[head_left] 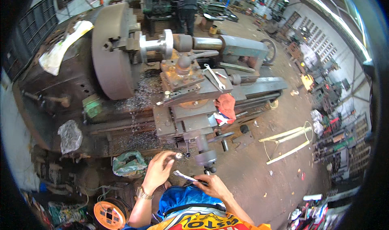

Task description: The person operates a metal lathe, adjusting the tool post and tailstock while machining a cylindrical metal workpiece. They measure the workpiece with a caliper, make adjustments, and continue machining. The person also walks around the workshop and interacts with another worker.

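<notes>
My left hand (160,168) is raised before the lathe with its fingers curled. At its fingertips is a small round metal piece (178,155) with a dark centre, too small to name surely. My right hand (212,186) is closed around a spanner (184,175), whose pale head points up and left toward my left hand. Just beyond both hands are the lathe's carriage (184,122) and a dark handwheel (206,158). A tool post (181,74) with a long lever sits on top of the carriage. Farther back, the chuck (115,51) grips a shiny flanged workpiece (156,45).
Another spanner (214,77) and a red cloth (225,107) lie on the carriage. Metal chips (146,92) cover the bed. A green bag (129,164) and an orange reel (109,214) are at left. A person (187,7) stands behind the lathe; a pale frame (287,143) lies on the floor.
</notes>
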Available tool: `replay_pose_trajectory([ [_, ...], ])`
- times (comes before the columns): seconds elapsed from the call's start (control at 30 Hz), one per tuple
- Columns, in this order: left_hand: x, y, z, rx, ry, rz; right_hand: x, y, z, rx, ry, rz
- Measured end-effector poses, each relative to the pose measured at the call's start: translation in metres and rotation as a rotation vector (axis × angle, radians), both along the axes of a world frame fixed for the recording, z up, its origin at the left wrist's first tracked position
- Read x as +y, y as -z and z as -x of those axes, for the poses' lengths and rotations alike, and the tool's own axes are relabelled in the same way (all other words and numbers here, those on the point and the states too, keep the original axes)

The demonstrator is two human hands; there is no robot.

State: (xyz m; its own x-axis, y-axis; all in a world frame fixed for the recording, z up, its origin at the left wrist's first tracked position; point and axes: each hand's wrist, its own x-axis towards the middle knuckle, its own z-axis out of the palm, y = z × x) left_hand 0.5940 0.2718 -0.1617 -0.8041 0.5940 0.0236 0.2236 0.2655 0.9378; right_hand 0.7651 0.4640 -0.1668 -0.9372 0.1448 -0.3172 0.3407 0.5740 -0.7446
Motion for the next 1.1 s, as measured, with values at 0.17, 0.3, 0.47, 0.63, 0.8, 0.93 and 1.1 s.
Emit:
replay_pose_trajectory([
  [0.17,-0.007,0.016,-0.009,-0.088,-0.048,0.071,0.005,0.012,-0.009,0.098,0.141,0.183],
  [0.3,0.001,0.013,-0.016,-0.096,-0.006,0.178,0.044,0.021,-0.012,0.145,0.544,0.528],
  [0.47,0.032,0.007,-0.04,-0.07,0.066,0.236,0.125,0.023,-0.011,0.385,0.542,0.852],
  [0.63,0.105,0.012,-0.087,-0.077,0.098,0.312,0.197,0.038,-0.02,0.558,0.624,0.974],
  [0.8,0.168,0.021,-0.137,-0.083,0.297,0.402,0.294,0.085,0.002,0.572,0.633,0.47],
  [0.93,0.188,0.022,-0.179,-0.039,0.174,0.523,0.341,0.127,0.069,0.88,0.431,-0.278],
  [1.1,0.193,0.016,-0.228,-0.145,-0.035,0.615,0.348,0.149,0.147,0.589,0.302,-0.217],
])
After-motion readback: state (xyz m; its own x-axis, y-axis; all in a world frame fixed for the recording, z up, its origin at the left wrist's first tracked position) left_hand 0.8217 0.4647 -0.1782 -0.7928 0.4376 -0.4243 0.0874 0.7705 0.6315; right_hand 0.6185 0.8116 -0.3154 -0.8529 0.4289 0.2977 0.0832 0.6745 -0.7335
